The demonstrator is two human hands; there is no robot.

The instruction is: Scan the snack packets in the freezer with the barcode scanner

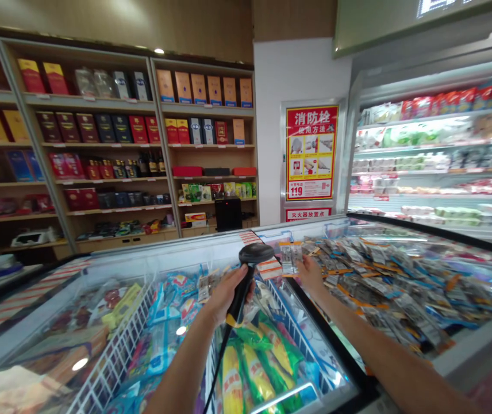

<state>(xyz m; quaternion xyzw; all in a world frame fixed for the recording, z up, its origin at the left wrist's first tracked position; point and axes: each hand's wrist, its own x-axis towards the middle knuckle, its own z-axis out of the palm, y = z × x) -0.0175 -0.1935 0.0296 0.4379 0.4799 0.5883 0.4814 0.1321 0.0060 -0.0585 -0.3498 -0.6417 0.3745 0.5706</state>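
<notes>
Our right hand [312, 275] pinches a small packet [288, 260] jutting left of the fingertips, near the freezer [330, 341]'s far edge. Our left hand [223, 294] grips a scanner [256, 253], its head above the fingers; rightward lie heaped packets [384, 282].

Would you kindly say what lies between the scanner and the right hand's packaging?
In the head view, just a narrow gap separates scanner and packaging, with a striped strip visible behind.
</notes>
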